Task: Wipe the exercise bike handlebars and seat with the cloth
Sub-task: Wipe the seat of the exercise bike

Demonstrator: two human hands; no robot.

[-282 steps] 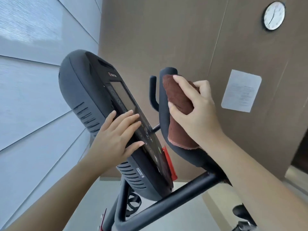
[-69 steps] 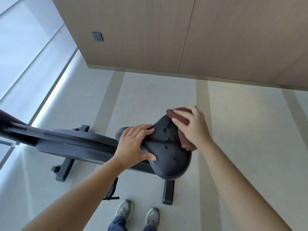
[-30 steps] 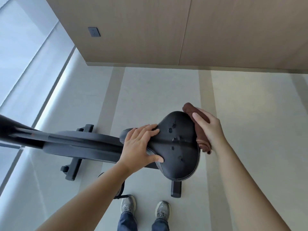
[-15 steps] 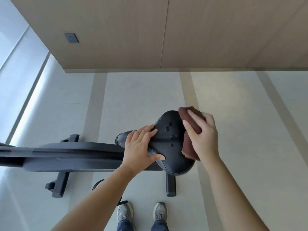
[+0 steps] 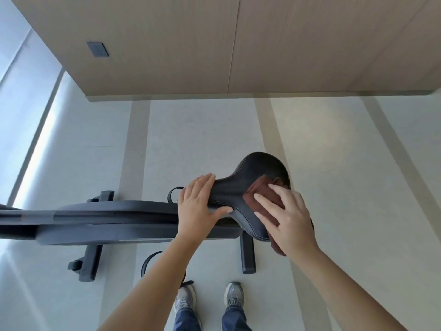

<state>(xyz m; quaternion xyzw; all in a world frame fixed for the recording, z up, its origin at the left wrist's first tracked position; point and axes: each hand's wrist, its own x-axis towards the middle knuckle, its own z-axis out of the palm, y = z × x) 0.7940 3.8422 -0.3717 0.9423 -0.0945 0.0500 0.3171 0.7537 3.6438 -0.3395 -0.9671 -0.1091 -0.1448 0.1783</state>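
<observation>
Cloth [image 5: 256,199] shifted onto seat [image 5: 257,168] top under flat right hand [image 5: 291,218]; left hand [image 5: 196,206] clasps nose; frame [image 5: 107,216] leftward, shoes [image 5: 233,297] below.

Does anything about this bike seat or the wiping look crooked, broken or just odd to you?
Nothing stands out. The black padded bike seat looks intact. The left hand holds its narrow nose, and the right hand presses the brown cloth onto its wide end.

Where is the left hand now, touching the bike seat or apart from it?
Touching. The head view shows the left hand holding the narrow nose of the seat: fingers lie over its top, thumb presses its near edge, no gap.
</observation>
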